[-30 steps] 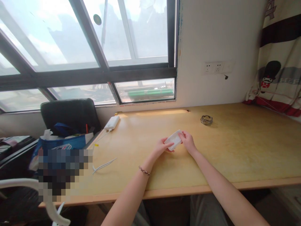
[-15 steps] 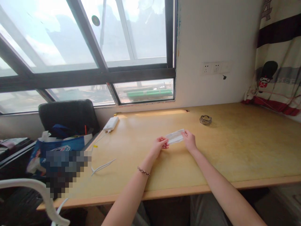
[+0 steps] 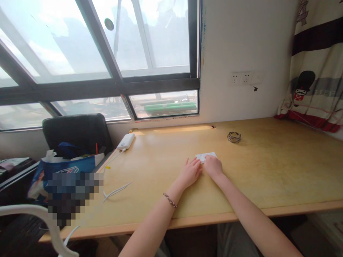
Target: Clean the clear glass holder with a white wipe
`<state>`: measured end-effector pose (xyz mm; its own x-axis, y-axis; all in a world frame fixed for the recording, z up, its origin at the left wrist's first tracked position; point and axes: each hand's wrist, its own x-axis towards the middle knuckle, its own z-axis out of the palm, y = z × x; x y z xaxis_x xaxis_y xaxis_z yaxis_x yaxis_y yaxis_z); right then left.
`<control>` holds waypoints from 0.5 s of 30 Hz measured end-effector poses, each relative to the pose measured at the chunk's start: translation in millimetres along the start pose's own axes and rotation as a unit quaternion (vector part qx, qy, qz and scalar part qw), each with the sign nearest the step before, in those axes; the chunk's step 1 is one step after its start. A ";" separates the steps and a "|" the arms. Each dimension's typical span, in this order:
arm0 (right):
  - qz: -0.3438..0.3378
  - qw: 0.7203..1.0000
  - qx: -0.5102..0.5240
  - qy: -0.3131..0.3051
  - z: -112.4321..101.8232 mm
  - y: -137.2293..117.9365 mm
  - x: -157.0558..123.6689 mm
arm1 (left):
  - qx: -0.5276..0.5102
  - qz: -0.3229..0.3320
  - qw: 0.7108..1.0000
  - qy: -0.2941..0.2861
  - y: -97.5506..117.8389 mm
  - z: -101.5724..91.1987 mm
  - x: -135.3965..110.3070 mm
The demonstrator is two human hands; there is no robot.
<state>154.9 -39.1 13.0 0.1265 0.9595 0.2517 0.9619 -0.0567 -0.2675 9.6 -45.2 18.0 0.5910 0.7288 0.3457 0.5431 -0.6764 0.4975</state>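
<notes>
A small white flat packet (image 3: 206, 156) lies on the wooden desk (image 3: 268, 171). My left hand (image 3: 190, 173) rests palm down beside it, fingers stretched out and touching its near left edge. My right hand (image 3: 212, 165) lies on the packet's near side, fingers flat, covering part of it. A beaded bracelet (image 3: 170, 200) circles my left wrist.
A metal ring-shaped object (image 3: 234, 137) sits further back on the desk. A white power bank (image 3: 125, 141) with a white cable (image 3: 116, 190) lies at the left. A black chair (image 3: 77, 134) holds a blue bag (image 3: 66, 167). A patterned curtain (image 3: 313, 71) hangs at right.
Both hands held the white packet stretched between them above the desk. They have lowered it onto the desk and now lie flat on and beside it.
</notes>
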 end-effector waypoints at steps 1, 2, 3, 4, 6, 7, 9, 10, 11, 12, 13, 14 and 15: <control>-0.018 1.000 -0.015 -0.007 1.4 -5.9 -4.1 | 0.016 -0.003 1.000 -0.017 0.9 1.0 -0.3; -0.035 0.999 -0.030 -0.009 2.6 -11.6 -8.1 | 0.028 -0.008 0.999 -0.028 0.7 1.6 -0.6; -0.052 0.998 -0.042 -0.013 3.5 -16.7 -11.7 | 0.038 -0.014 0.999 -0.034 -0.2 1.7 -0.8; -0.060 0.997 -0.054 -0.017 3.8 -21.1 -14.5 | 0.046 -0.020 0.998 -0.038 -1.3 1.4 -0.9; -0.063 0.995 -0.073 -0.031 2.5 -27.2 -17.7 | 0.057 -0.030 0.997 -0.045 -3.3 0.2 -0.9; -0.059 0.994 -0.079 -0.040 0.9 -28.7 -17.9 | 0.060 -0.032 0.996 -0.049 -3.9 -0.5 -0.8; -0.052 0.993 -0.079 -0.067 -3.6 -29.0 -15.9 | 0.068 -0.029 0.996 -0.056 -4.2 -1.4 -0.9; -0.044 0.993 -0.075 -0.084 -6.3 -27.8 -14.0 | 0.071 -0.027 0.995 -0.060 -4.2 -1.6 -0.9; -0.033 0.992 -0.071 -0.099 -9.2 -25.8 -11.8 | 0.075 -0.026 0.995 -0.064 -4.1 -1.6 -1.0; -0.020 0.991 -0.069 -0.112 -12.2 -22.9 -9.5 | 0.078 -0.026 0.994 -0.069 -4.2 -1.6 -1.2; -0.005 0.990 -0.068 -0.122 -15.3 -19.2 -7.2 | 0.081 -0.027 0.994 -0.073 -4.5 -1.4 -1.3; 0.009 0.989 -0.070 -0.128 -18.4 -14.6 -5.0 | 0.083 -0.029 0.993 -0.077 -4.8 -1.2 -1.4; 0.021 0.989 -0.072 -0.129 -21.4 -9.2 -3.0 | 0.085 -0.032 0.993 -0.080 -5.2 -1.0 -1.5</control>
<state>150.9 -47.3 34.6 0.1187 0.9929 -0.0083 0.9840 -0.1187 -0.1326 5.2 -42.6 15.7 0.6327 0.7532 0.1798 0.6669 -0.6481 0.3678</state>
